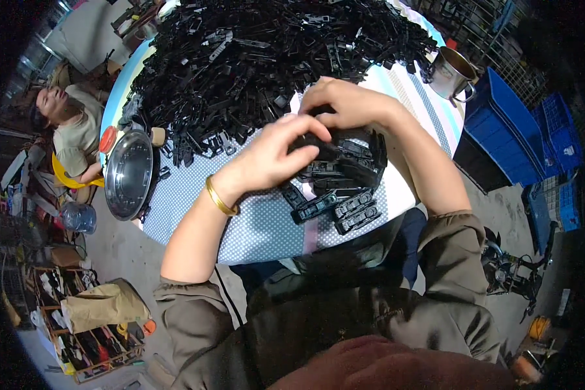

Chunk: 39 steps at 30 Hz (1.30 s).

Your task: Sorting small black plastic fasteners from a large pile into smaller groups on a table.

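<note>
My left hand (pixel 276 153), with a gold bracelet (pixel 218 197) at its wrist, is closed, thumb and fingers around a dark plastic part (pixel 320 144). Just beyond it, my right hand (pixel 351 104) curls its fingers downward by the pile's near edge. Whatever lies in those fingers is hidden. Beneath both hands, several black slotted plastic parts (pixel 352 170) are gathered in a cluster. Nearer me, similar long parts (pixel 356 211) lie side by side on the tablecloth (pixel 260 221). A large heap of black plastic parts (pixel 240 71) covers the far side of the table.
At the table's left edge stand a round clear-lidded dish (pixel 129 174) and a red-capped container (pixel 108 140). A metal pot (pixel 450 73) sits at the far right. Blue crates (pixel 507 127) stand beyond the right edge. Another person (pixel 75 130) is at the left.
</note>
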Available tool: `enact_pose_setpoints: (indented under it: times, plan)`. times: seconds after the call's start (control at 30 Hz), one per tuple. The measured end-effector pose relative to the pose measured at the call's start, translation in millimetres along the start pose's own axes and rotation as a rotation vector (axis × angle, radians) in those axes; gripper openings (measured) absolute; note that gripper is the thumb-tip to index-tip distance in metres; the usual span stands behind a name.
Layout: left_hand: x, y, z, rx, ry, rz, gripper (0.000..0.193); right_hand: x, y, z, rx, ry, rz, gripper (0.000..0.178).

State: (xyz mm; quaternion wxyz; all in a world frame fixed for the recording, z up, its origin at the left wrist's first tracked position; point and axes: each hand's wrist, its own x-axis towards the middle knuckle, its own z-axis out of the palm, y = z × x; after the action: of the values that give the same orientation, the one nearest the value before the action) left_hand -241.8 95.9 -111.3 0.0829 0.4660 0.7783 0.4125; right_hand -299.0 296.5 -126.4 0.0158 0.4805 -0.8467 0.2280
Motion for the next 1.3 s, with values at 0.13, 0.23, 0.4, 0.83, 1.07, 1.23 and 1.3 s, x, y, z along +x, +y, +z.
enact_pose_setpoints:
  times: [0.13, 0.23, 0.4, 0.83, 1.07, 1.23, 1.3]
  plan:
    - [1, -4, 9, 0.144, -0.004, 0.139, 0.020, 3, -7, 4, -0.037, -0.019, 0.076, 0.025]
    - [-1, -10, 15, 0.223, 0.080, 0.113, 0.018, 2, -2, 7, -0.019, -0.019, 0.117, 0.020]
    - [6, -11, 12, 0.221, 0.406, -0.155, 0.024, 6, 0, 11, -0.125, 0.066, 0.125, 0.010]
    - [9, -6, 4, 0.453, 0.660, 0.180, 0.025, 10, -3, -3, 0.644, 0.211, 0.242, 0.019]
    - [13, -7, 10, -0.332, 0.657, -0.260, 0.024, -54, 110, -47, -0.351, 0.924, 0.679, 0.033]
    - [11, -11, 14, -0.509, 0.577, -0.291, 0.026, -56, 127, -35, -0.677, 0.657, 0.514, 0.036]
    - [8, -14, 12, -0.532, 0.549, -0.289, 0.028, -47, 116, -33, -0.681, 0.638, 0.603, 0.036]
